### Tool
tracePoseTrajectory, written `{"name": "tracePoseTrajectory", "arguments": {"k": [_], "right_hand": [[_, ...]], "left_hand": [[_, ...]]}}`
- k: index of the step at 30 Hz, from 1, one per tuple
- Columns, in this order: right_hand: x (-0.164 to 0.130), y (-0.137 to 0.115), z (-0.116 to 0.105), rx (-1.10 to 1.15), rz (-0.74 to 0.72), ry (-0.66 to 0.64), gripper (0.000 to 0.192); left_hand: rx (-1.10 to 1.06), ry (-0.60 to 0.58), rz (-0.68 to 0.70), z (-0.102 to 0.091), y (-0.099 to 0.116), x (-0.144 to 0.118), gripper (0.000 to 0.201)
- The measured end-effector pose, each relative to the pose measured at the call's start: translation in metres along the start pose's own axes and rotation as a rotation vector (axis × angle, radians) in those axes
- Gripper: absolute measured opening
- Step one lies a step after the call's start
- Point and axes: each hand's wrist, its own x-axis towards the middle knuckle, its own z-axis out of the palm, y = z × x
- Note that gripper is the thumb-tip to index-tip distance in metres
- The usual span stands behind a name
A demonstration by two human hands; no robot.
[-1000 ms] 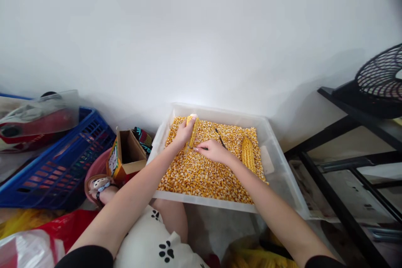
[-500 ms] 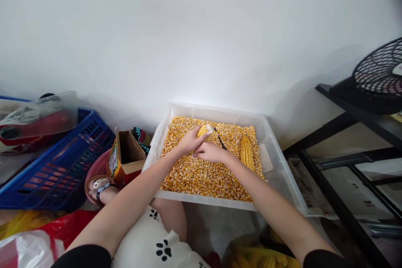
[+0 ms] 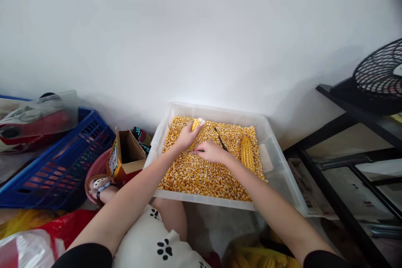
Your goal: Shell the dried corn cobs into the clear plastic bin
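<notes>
While gripped: cob [image 3: 196, 126] between hands [image 3: 201, 144]

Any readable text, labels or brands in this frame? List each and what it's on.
None can be read.
Cardboard box: a printed label on its left side, too small and blurred to read.
Patterned item behind the box: coloured markings, no legible words.
Clear tub of corn kernels, the cob in the left hand, and the right hand: no text visible.

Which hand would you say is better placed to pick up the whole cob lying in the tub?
Right, probably. The right hand lies beside the whole cob, while the left hand grips another cob on the far side.
</notes>
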Motion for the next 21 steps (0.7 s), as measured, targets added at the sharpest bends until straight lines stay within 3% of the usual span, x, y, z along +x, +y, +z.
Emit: {"name": "tracePoseTrajectory", "arguments": {"k": [6, 10, 13, 16, 21], "right_hand": [[0.002, -0.01, -0.001, -0.165, -0.01, 0.015, 0.025], [0.002, -0.009, -0.001, -0.148, -0.056, -0.065, 0.022], [0.001, -0.005, 0.002, -0.132, -0.022, -0.195, 0.019], [-0.001, -0.005, 0.001, -0.074, -0.02, -0.231, 0.018], [-0.004, -0.01, -0.013, 0.05, -0.04, -0.075, 0.028]], "left_hand": [[0.132, -0.007, 0.001, 0.002, 0.002, -0.005, 0.04], [0.219, -0.117, 0.034, 0.005, 0.007, -0.013, 0.043], [0.206, -0.188, 0.083, 0.005, 0.012, -0.017, 0.044], [0.163, -0.152, 0.087, 0.003, 0.012, -0.015, 0.044], [-0.051, 0.023, -0.064, 0.001, 0.0, -0.001, 0.045]]}}
